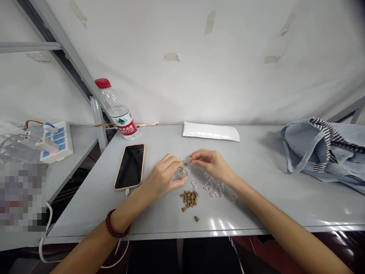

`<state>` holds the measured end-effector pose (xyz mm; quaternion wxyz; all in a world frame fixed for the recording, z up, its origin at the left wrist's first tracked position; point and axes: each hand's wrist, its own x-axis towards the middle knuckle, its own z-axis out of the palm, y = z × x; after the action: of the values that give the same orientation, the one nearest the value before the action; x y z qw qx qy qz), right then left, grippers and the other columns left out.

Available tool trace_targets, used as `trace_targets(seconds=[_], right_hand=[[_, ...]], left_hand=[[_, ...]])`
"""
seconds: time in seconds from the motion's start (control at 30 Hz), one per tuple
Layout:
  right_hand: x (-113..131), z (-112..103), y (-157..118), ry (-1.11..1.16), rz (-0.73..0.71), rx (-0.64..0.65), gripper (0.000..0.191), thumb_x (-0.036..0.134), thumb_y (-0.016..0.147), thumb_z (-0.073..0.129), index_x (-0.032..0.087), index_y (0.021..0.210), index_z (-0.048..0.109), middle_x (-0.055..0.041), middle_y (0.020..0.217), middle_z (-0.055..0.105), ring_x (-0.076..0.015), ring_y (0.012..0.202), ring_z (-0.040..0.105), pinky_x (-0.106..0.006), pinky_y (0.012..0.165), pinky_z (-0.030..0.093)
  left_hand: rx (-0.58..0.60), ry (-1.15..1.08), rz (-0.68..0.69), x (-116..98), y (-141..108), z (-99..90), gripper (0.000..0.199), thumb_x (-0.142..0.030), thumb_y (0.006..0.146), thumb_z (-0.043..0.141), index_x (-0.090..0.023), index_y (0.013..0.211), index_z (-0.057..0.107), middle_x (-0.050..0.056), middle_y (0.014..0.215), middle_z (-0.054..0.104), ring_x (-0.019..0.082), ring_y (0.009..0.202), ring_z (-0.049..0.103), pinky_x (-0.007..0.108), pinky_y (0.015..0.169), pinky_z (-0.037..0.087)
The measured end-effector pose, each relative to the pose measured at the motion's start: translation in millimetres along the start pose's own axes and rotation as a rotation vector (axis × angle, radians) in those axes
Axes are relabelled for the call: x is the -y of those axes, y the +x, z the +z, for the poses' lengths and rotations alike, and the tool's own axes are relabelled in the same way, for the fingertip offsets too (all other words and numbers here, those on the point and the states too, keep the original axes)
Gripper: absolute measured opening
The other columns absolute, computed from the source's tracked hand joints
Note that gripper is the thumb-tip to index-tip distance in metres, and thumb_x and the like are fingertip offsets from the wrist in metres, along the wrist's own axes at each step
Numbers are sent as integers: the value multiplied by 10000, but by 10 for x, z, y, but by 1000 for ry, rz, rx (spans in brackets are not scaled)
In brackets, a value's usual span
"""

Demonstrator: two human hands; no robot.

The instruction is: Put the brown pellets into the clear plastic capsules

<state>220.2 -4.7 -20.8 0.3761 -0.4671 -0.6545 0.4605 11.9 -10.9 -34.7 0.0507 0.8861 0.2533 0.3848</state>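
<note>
My left hand (164, 173) is cupped at a small cluster of clear mini bottles (182, 171), some with brown stoppers. Its thumb and fingers are apart, with the cluster between them on the table. Across from it, my right hand (212, 163) hovers with fingertips pointing left at the cluster; a gap shows between thumb and fingers and I see nothing in it. Under the right wrist lie several more clear mini bottles (213, 193), and a single mini bottle (194, 185) stands apart. Nearer me is a pile of small brown corks (190, 198), with one loose cork (196, 219) by the front edge.
A phone (130, 166) on a charging cable lies left of my left hand. Behind it stands a water bottle (119, 114) with a red cap. A white pouch (211, 131) lies along the wall, a blue cloth bag (327, 148) at right, a power strip (58, 142) at far left.
</note>
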Motion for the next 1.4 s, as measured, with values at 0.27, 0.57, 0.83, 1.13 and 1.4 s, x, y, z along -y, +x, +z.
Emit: trace_targets(seconds=[0.27, 0.57, 0.83, 1.13, 1.4], right_hand=[[-95, -580, 111, -667, -56, -192, 147, 245, 796, 593, 174, 894, 676, -86, 958, 629, -189, 792, 594, -349, 699, 479], [-108, -810, 69, -779, 144, -7, 263, 366, 797, 602, 174, 972, 640, -83, 970, 648, -198, 787, 601, -342, 693, 464], [-163, -901, 77, -762, 249, 83, 271, 344, 753, 629, 196, 977, 663, -77, 924, 664, -210, 798, 619, -336, 698, 470], [-212, -877, 107, -786, 265, 117, 176, 225, 775, 563, 202, 908, 676, -53, 866, 681, -203, 791, 630, -337, 723, 475], [45, -717, 12, -601, 40, 88, 131, 284, 800, 602, 194, 861, 677, -40, 904, 677, -169, 786, 603, -313, 707, 476]], left_hand=[[335, 37, -110, 39, -20, -31, 118, -115, 786, 561, -153, 893, 525, 67, 877, 578, 219, 870, 503, 350, 738, 475], [271, -100, -195, -40, 50, -164, 271, -66, 810, 517, -149, 1068, 519, 81, 1031, 580, 212, 978, 491, 358, 837, 450], [343, -266, -213, -56, 31, -161, 134, -76, 843, 512, -149, 894, 611, 27, 806, 611, 159, 815, 544, 302, 760, 455], [533, -276, -183, -207, 2, -29, 315, -64, 882, 441, -145, 1134, 613, 77, 1025, 588, 131, 769, 570, 266, 724, 464], [568, -295, -277, -220, 54, -125, 216, -106, 864, 458, -135, 938, 659, 16, 780, 579, 96, 603, 483, 244, 670, 425]])
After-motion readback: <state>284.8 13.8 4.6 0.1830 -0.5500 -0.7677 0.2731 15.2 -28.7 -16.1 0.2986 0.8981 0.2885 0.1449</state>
